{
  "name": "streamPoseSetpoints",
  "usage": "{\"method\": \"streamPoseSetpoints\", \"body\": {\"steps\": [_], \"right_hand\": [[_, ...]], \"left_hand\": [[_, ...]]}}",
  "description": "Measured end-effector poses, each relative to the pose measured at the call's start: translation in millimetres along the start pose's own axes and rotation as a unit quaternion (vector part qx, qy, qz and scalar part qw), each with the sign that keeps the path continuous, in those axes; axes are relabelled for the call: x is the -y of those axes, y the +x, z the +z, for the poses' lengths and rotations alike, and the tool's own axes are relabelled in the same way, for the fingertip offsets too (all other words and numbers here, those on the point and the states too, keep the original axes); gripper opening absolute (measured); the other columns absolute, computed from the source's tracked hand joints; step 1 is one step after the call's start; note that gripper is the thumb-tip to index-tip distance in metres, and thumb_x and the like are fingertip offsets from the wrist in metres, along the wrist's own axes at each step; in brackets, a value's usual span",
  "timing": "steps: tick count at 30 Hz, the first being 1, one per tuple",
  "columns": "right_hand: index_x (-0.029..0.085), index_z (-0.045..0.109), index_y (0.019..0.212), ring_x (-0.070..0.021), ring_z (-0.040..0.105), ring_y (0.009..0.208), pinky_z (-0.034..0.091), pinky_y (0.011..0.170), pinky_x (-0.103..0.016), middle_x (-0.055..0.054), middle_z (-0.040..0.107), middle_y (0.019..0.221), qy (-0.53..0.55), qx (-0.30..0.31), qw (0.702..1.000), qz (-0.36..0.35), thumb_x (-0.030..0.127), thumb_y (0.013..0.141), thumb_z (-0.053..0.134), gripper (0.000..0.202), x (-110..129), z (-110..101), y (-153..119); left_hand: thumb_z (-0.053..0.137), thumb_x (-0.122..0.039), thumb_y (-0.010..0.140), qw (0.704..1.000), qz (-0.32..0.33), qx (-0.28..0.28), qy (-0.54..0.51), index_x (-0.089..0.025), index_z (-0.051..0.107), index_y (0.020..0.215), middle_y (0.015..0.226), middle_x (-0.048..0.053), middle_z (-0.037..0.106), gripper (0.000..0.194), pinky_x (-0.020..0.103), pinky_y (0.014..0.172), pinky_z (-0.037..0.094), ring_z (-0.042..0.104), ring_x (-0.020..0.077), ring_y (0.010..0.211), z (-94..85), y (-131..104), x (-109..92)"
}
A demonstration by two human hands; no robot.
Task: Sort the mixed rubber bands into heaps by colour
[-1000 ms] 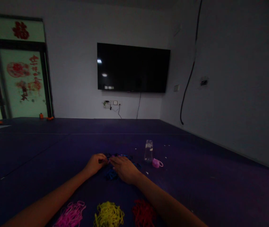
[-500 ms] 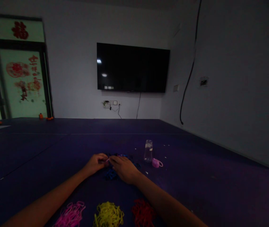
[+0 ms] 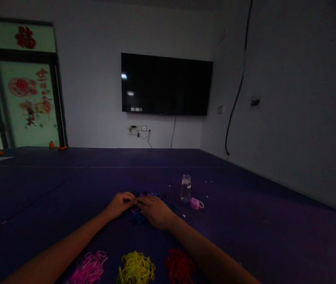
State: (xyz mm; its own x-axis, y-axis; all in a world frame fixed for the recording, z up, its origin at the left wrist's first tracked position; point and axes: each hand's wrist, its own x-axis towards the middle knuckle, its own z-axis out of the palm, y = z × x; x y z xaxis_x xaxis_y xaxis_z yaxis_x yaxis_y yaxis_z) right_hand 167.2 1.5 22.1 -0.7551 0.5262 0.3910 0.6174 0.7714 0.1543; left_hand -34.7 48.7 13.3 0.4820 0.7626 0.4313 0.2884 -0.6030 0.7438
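My left hand is closed in a pinch, thumb against fingers, at the left edge of a loose pile of dark blue rubber bands with a few pink ones among them. Anything between its fingertips is too small to make out. From the other side, my right hand reaches over the pile, back upward, fingers pressed together and its tips meeting the left fingertips. Its thumb is hidden, and so is whatever it may grip. Nearer to me lie heaps of pink rubber bands, yellow rubber bands and red rubber bands.
A clear bottle stands uncapped right of the pile, its pink lid with a loop beside it. White scraps dot the purple tabletop. Beyond are a wall-mounted television, a hanging cable and a glass door.
The pink strand that showed between my fingertips is no longer visible there. A pink band now shows in the pile just below them. Both hands have barely shifted.
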Motion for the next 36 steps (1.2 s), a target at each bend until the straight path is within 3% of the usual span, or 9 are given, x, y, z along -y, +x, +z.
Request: {"method": "streamPoseSetpoints", "body": {"steps": [5,9,14,26,36], "right_hand": [[0.02,0.05,0.124,-0.0191,0.047,0.115,0.037,0.096,-0.035,-0.007,0.05,0.129,0.029,-0.011,1.0,0.0,0.021,0.092,0.037,0.034,4,-2,0],[0.021,0.057,0.115,-0.0162,0.048,0.112,0.034,0.096,-0.031,-0.005,0.058,0.12,0.081,-0.017,0.996,-0.021,0.024,0.092,0.038,0.029,9,0,1],[0.02,0.058,0.112,-0.019,0.047,0.113,0.034,0.096,-0.034,-0.006,0.058,0.117,0.095,-0.012,0.995,-0.017,0.028,0.092,0.039,0.029,12,1,0],[0.017,0.055,0.116,-0.0187,0.049,0.112,0.034,0.096,-0.033,-0.007,0.059,0.115,0.131,-0.015,0.991,0.007,0.024,0.091,0.037,0.032,9,2,0],[0.017,0.049,0.125,-0.0194,0.044,0.118,0.034,0.099,-0.034,-0.009,0.05,0.13,0.124,-0.051,0.99,0.048,0.026,0.092,0.036,0.037,10,3,-1]], "left_hand": [[0.061,-0.044,0.075,0.999,-0.002,-0.048,-0.024,-0.015,0.071,0.064,0.072,0.006,0.066,0.032,0.027,0.067,0.048,0.06,0.0176,0.069,-1.8,3,11],[0.067,-0.041,0.069,0.994,-0.04,-0.091,-0.052,-0.014,0.072,0.068,0.075,0.007,0.069,0.028,0.028,0.067,0.049,0.061,0.019,0.07,-1.9,3,18],[0.072,-0.037,0.062,0.987,-0.071,-0.113,-0.089,-0.014,0.072,0.07,0.079,0.008,0.07,0.024,0.03,0.069,0.05,0.063,0.02,0.071,-1.1,3,17],[0.069,-0.031,0.064,0.987,-0.088,-0.09,-0.096,-0.014,0.072,0.074,0.08,0.008,0.072,0.02,0.032,0.071,0.05,0.065,0.0203,0.072,-1.1,2,15],[0.064,-0.026,0.065,0.986,-0.082,-0.047,-0.139,-0.016,0.073,0.072,0.08,0.005,0.071,0.015,0.03,0.074,0.048,0.062,0.0199,0.077,0.6,0,7]]}}
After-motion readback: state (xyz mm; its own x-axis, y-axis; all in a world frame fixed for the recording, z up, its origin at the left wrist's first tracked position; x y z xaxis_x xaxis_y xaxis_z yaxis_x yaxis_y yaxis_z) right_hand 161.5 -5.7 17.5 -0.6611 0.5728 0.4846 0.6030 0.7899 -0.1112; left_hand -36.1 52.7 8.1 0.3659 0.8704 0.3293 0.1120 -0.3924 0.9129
